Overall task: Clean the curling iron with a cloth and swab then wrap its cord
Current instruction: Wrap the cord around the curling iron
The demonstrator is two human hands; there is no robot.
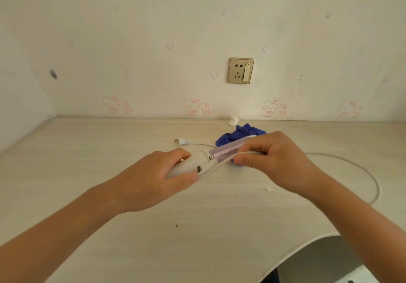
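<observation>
Head view, and this looks like the cord-wrapping stage. The left hand (167,172), at centre frame, has its fingers curled round the white handle of the curling iron (222,152), thumb underneath. I read that as an anchor grip, so the tool cannot roll while the cord goes round it. The iron is held low over the table (109,151) and points up and right, its purple barrel running into the right hand (270,153).

That hand pinches the cord (379,190) between thumb and fingers right against the barrel, likely pinning a turn in place. From the handle end the white cord runs along the iron to the pinch. Past the hand it sweeps out in a wide slack loop towards the right edge of the frame. The plug (181,142) lies loose on the table just above the left hand, so plenty of cord is not yet wound.

Behind the right hand sits the blue cloth (241,133), crumpled against the back of the table. A small white wad (233,120) lies just above it by the wall; whether it is the swab I cannot tell. Both lie out of the hands' way, which suggests the cleaning is finished. The wall socket (240,70), above centre, has nothing plugged in.
</observation>
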